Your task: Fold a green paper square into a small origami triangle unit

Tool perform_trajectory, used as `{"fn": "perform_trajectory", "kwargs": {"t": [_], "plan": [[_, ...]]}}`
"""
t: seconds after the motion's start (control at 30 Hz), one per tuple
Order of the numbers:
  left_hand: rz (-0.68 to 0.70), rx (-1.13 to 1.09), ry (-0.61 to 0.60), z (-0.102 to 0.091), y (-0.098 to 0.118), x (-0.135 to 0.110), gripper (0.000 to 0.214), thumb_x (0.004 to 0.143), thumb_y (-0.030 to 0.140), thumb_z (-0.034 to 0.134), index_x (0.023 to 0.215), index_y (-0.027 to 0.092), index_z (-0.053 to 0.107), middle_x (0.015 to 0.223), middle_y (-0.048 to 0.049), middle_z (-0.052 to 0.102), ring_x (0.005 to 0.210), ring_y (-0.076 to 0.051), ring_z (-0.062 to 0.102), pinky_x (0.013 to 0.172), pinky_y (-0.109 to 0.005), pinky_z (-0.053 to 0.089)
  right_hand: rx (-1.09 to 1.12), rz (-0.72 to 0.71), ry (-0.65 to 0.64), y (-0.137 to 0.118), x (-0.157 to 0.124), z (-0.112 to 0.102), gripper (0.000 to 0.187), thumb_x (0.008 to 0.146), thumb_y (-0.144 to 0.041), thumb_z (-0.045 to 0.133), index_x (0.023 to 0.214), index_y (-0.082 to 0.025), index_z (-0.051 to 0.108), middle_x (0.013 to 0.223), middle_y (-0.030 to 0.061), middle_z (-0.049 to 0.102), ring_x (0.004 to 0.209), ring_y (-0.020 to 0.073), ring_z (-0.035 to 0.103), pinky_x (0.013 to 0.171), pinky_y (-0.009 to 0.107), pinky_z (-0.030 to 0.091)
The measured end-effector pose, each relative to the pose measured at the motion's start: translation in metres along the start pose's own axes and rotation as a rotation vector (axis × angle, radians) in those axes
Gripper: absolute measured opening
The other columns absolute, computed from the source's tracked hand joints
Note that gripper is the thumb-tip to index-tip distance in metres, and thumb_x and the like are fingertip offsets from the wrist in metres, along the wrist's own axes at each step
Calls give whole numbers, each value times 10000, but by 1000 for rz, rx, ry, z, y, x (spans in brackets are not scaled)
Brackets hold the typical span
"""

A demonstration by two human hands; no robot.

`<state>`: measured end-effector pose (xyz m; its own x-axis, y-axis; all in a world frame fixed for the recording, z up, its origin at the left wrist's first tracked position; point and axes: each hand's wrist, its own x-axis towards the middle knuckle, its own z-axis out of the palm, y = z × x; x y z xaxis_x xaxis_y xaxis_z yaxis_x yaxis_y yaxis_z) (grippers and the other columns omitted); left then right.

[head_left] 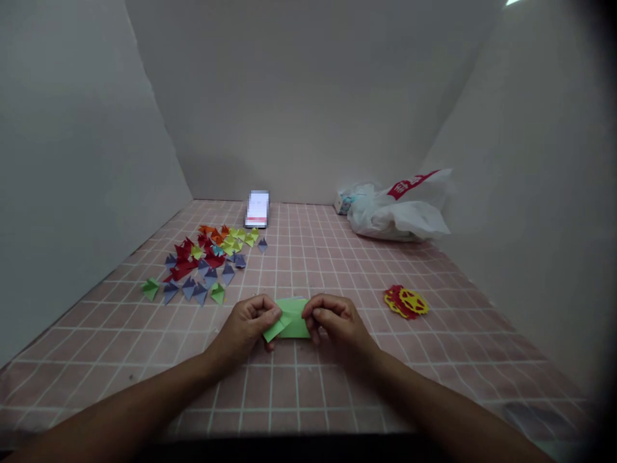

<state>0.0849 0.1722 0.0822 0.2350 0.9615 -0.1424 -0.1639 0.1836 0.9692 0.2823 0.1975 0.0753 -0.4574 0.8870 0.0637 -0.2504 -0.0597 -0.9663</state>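
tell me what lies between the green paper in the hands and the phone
Head view: mostly bare pink checked cloth from the green paper, with one small purple folded piece just before the phone.

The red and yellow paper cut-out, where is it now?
In the head view the cut-out lies on the table, right of the right hand and nearer to the person than the white bag.

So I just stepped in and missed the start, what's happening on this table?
A person pinches a green paper between the left hand and right hand, folding it at the pink checked table. Small folded paper pieces in several colours lie to the left. A phone leans at the back wall, a white plastic bag sits back right, and a red-and-yellow cutout lies to the right.
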Motion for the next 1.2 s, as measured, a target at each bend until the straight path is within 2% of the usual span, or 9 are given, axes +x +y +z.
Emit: {"fn": "perform_trajectory", "kwargs": {"t": [0.13, 0.27, 0.33, 0.47, 0.7, 0.87, 1.03, 1.13, 1.2], "plan": [[19, 83, 23, 3, 4, -2, 288, 784, 414, 672, 712, 173, 532, 520, 61, 531, 400, -72, 474, 404, -181, 408, -137, -50, 91, -4, 0, 2, 113, 832, -231, 562, 820, -179, 662, 617, -33, 546, 500, 86, 480, 489, 217, 359], [49, 213, 11, 5, 5, -9, 267, 799, 400, 647, 706, 173, 540, 573, 56, 505, 448, -76, 459, 418, -184, 400, -452, -146, -35, -7, -2, 9, 111, 828, -260, 627, 866, -179, 692, 797, 25, 639, 728, 142, 568, 655, 265, 431], [87, 297, -5, 5, 5, -11, 245, 815, 375, 627, 702, 169, 555, 581, 48, 497, 476, -82, 456, 443, -188, 387, -538, -130, -76, -6, -3, 11, 139, 841, -279, 627, 783, -170, 690, 748, 25, 633, 700, 141, 553, 646, 269, 417], [143, 396, -16, 4, 6, -11, 225, 836, 341, 603, 704, 160, 592, 605, 28, 515, 535, -99, 466, 506, -211, 371, -582, -94, -73, -3, -3, 11, 253, 875, -300, 591, 669, -163, 648, 633, 3, 574, 597, 118, 491, 568, 252, 366], [222, 444, -9, 2, 10, -8, 220, 831, 307, 608, 675, 153, 626, 667, 2, 549, 638, -126, 493, 608, -239, 383, -626, -192, -94, -4, -2, 9, 205, 883, -278, 593, 727, -166, 664, 701, 20, 616, 649, 129, 540, 610, 255, 390], [174, 441, -28, 3, 10, -10, 238, 817, 325, 613, 651, 155, 591, 638, 12, 520, 606, -120, 462, 576, -233, 357, -587, -168, -95, -7, -5, 11, 238, 873, -283, 595, 673, -160, 628, 656, 0, 567, 615, 115, 496, 587, 248, 364], [114, 293, -38, 3, 9, -10, 297, 827, 390, 621, 649, 157, 569, 615, 26, 488, 578, -111, 431, 546, -225, 350, -443, -80, -102, -9, -6, 11, 274, 867, -314, 589, 639, -164, 580, 597, -25, 490, 553, 94, 422, 514, 228, 310], [104, 182, -21, 1, 7, -6, 278, 893, 416, 541, 832, 169, 652, 721, -7, 573, 646, -139, 518, 592, -247, 423, -239, 38, -92, -6, -3, 8, 284, 859, -370, 602, 660, -175, 546, 528, -50, 464, 460, 76, 376, 449, 212, 276], [120, 142, 0, 0, 5, -4, 244, 878, 394, 577, 994, 195, 659, 829, -24, 617, 688, -151, 564, 624, -266, 462, -77, 120, -93, -2, -1, 6, 302, 847, -410, 621, 676, -178, 532, 484, -66, 461, 399, 62, 356, 412, 202, 246]]}}
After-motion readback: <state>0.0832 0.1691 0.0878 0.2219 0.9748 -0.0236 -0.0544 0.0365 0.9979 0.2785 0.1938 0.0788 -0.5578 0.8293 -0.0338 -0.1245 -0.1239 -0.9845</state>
